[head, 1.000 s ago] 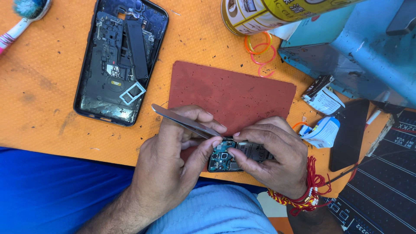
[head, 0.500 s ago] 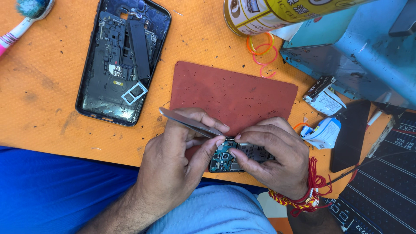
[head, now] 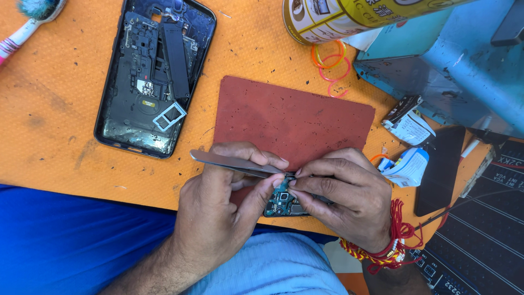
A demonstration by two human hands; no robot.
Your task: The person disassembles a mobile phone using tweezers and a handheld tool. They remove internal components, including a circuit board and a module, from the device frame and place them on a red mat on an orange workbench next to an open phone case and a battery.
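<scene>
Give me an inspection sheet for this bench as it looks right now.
Surface: orange mat, scuffed; red pad on it.
Job's things: circuit board pinched in both hands; tweezers at its top edge.
Clutter: opened phone, brush, can, rubber bands, packets.
Hands: left hand holds tweezers; right hand steadies board.
Cables: thin dark wire at right.
Surroundings: blue metal stand.

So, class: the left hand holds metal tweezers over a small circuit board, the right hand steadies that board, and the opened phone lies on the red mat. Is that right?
Not quite. The head view shows the opened phone lying on the orange table cover, left of the red mat, not on it. The rest stands: the left hand holds metal tweezers over the small circuit board, which the right hand steadies.
</scene>
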